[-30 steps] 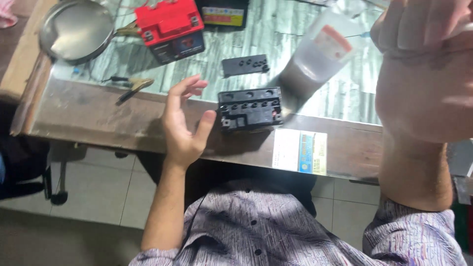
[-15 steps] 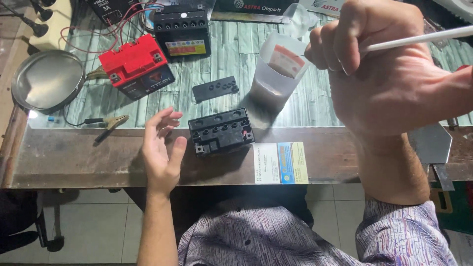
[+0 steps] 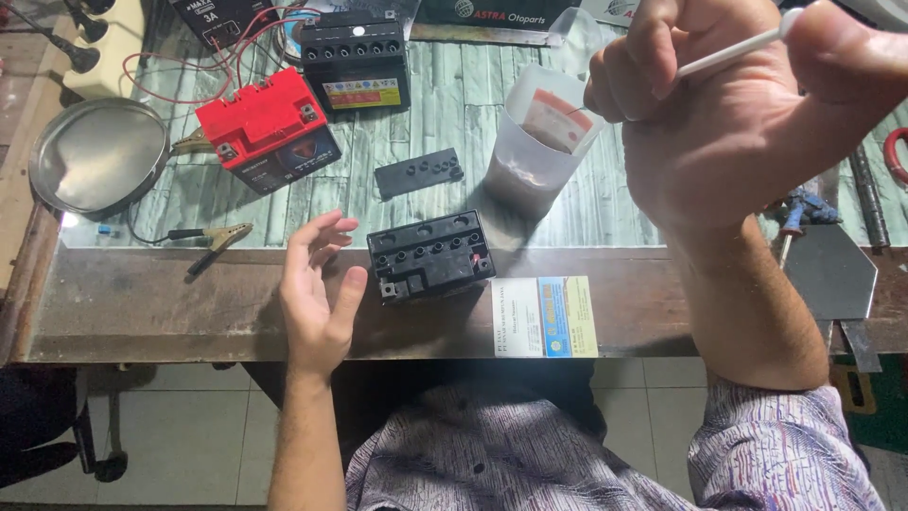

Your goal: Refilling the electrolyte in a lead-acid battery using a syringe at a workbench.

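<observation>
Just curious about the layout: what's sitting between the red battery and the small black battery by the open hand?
In the head view, a flat black strip lies on the bench between the red battery and the small black battery, touching neither.

- The left hand [image 3: 317,293] is open, palm turned sideways, just beside a small black battery [image 3: 430,256] at the worktop's [image 3: 189,303] near edge.
- The right hand [image 3: 747,123] is raised, pinching a thin white stick [image 3: 733,52].
- A translucent plastic cup [image 3: 539,142] stands behind the black battery.
- A red battery [image 3: 268,130] and a round metal pan [image 3: 95,156] sit toward the far left corner.
</observation>
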